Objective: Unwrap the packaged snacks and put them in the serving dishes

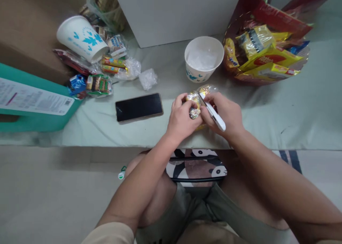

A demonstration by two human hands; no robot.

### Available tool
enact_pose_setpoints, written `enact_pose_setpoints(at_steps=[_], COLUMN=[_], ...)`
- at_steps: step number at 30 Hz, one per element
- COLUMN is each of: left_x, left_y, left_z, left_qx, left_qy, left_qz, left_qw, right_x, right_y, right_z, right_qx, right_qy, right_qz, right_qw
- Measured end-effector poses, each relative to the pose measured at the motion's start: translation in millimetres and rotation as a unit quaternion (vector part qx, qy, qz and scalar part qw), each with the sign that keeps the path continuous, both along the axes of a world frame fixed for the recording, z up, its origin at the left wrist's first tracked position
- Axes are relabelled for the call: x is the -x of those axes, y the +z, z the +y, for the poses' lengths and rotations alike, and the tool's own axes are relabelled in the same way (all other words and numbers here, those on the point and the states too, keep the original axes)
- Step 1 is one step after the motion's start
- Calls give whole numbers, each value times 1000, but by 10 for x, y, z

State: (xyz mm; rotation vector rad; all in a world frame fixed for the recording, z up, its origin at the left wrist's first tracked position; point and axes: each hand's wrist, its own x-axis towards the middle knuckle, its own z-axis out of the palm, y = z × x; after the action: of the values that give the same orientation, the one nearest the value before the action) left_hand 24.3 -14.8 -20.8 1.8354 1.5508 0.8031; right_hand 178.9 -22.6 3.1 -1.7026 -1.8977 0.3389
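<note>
One pale-green tablecloth (272, 119) between white tool (217, 119) and floor (58, 194)

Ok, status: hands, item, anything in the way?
Right hand gripping slim white plastic cutter at shiny gold foil packet. Left hand holding packet. White paper cup with blue leaf print close beyond, not blocking.

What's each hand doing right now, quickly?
Left hand: closed, holding the shiny gold package.
Right hand: closed around the white cutter.
</note>
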Motion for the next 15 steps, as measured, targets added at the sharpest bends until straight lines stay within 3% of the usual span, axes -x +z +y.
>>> enact_pose_setpoints(at_steps=[6,15], left_x=[85,43], left_y=[11,-34], left_z=[9,-12], left_qx=[7,-25], left_qy=[-38,-29], left_qz=[2,17], left_qw=[999,999], right_x=[-113,-192], right_y=[65,248], right_z=[-85,-395], right_qx=[19,-29], right_qy=[28,122], right_qz=[-63,-105], right_qw=[997,986])
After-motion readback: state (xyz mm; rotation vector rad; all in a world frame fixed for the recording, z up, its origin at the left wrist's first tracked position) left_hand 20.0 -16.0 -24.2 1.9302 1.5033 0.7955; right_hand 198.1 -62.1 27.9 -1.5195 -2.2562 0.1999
